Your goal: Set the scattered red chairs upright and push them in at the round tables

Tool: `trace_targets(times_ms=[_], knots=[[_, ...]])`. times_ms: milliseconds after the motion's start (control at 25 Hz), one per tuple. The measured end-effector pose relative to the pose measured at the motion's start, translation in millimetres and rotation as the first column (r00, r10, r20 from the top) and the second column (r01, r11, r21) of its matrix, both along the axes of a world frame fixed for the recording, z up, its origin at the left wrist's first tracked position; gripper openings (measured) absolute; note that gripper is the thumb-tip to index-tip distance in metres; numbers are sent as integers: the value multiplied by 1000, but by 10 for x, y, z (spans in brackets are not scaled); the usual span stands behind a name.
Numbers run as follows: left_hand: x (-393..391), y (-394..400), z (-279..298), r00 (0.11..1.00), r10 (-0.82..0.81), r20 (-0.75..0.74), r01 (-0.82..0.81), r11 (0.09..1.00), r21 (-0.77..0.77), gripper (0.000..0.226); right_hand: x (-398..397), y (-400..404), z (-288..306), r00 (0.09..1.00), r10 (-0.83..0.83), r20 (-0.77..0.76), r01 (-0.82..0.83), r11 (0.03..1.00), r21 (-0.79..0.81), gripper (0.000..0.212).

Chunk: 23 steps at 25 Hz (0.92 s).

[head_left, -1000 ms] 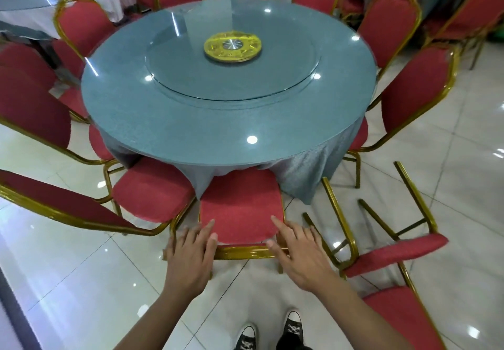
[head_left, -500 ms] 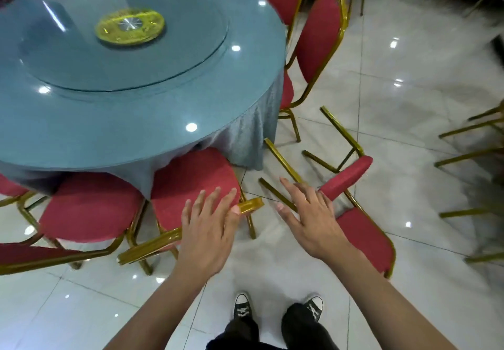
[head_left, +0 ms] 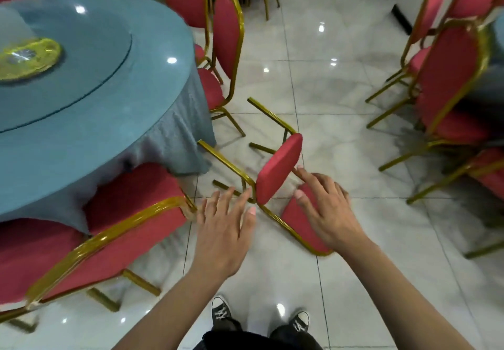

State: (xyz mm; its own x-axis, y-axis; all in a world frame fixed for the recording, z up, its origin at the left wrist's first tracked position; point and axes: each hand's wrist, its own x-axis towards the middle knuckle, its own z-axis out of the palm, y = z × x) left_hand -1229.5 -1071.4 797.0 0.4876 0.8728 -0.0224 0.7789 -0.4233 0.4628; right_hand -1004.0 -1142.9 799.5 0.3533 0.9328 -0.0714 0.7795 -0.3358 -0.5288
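Head view: both hands reached toward a toppled chair.
Toppled red padded chair with gold metal frame (head_left: 279, 171): lay on its back on the glossy white tiled floor (head_left: 341, 99), legs pointing toward the round worktop under blue cloth (head_left: 90, 99).
Left hand (head_left: 223, 229): fingers spread, empty, fingertips at the frame.
Right hand (head_left: 324, 208): open, resting on the backrest, nothing gripped.

By the right hand (head_left: 328, 210), the tipped chair (head_left: 279, 172) is red with a gold frame. Left of the left hand (head_left: 223, 229), the tablecloth (head_left: 114, 99) is blue-grey. The floor (head_left: 341, 99) is white marbled tile; the shoes (head_left: 222, 313) are black with white laces.
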Motion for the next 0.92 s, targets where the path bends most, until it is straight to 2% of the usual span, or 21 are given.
trace_targets(times_ms=[120, 280, 480, 760, 920], knots=[[556, -314, 6, 999, -41, -7, 41, 999, -6, 72, 553, -406, 33, 997, -76, 0, 76, 997, 24, 61], [1225, -747, -25, 997, -80, -2, 79, 996, -46, 64, 1240, -911, 45, 989, -145, 16, 144, 989, 35, 64], [1768, -981, -28, 993, -114, -1, 114, 993, -43, 68, 1839, -1323, 10, 981, -194, -12, 195, 980, 33, 60], [2496, -901, -93, 986, -167, 2, 167, 985, -45, 73, 2449, -1293, -39, 974, -222, -47, 223, 974, 26, 61], [3010, -641, -190, 992, -129, 4, 129, 989, -71, 68, 2906, -971, -79, 981, -195, -8, 195, 981, 2, 60]])
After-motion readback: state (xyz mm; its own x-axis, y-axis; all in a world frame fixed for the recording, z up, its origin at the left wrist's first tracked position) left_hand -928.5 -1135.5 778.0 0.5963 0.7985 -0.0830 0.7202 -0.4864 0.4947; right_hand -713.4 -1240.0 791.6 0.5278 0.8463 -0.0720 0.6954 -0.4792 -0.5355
